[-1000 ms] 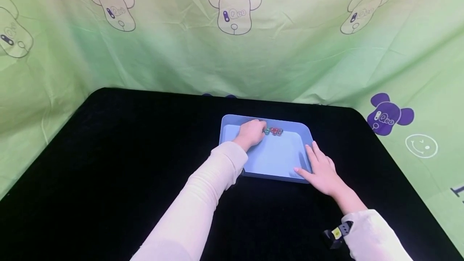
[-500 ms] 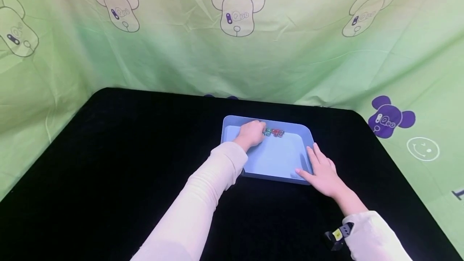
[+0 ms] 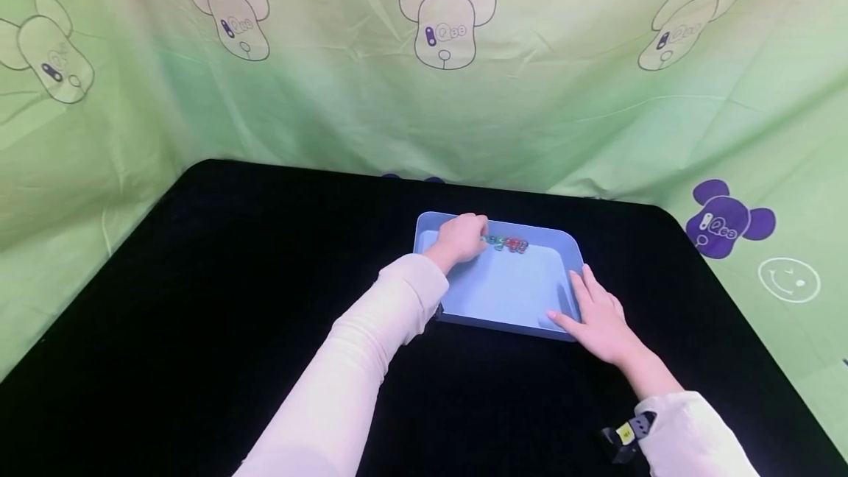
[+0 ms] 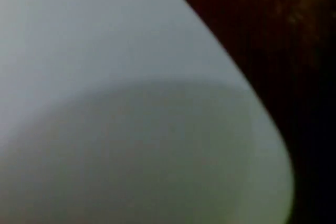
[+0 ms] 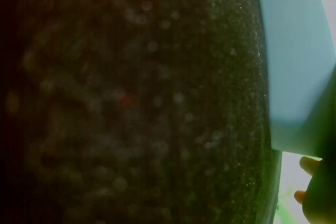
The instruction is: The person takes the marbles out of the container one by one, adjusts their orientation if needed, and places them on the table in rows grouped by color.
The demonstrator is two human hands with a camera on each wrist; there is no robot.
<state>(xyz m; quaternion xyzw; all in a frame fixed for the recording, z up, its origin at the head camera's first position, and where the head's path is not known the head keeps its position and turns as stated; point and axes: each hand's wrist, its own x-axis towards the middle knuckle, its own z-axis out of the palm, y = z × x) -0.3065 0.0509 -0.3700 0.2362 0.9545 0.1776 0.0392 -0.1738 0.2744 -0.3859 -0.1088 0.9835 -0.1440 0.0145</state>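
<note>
My left hand (image 3: 461, 236) reaches into the far left part of a shallow light-blue tray (image 3: 503, 285) in the head view. Its fingers bend down beside a short row of small, clear-looking green pieces (image 3: 498, 241) and red pieces (image 3: 514, 244) along the far wall. What those fingertips touch is hidden behind the hand. My right hand (image 3: 601, 319) rests on the tray's near right corner, its fingers straight and spread along the rim. In the right wrist view, fingertips (image 5: 308, 165) show dimly below the tray wall (image 5: 294, 66). The left wrist view holds only a blurred pale surface (image 4: 131, 145).
Black cloth (image 3: 265, 278) covers the table around the tray. A green curtain (image 3: 331, 94) with printed mouse-like heads hangs behind and at both sides. A small dark device with a yellow label (image 3: 625, 433) sits at the right cuff.
The whole head view has shifted slightly. Within the tray, my left hand has moved a little to the left, and more of the green pieces show. My right hand keeps its place on the rim.
</note>
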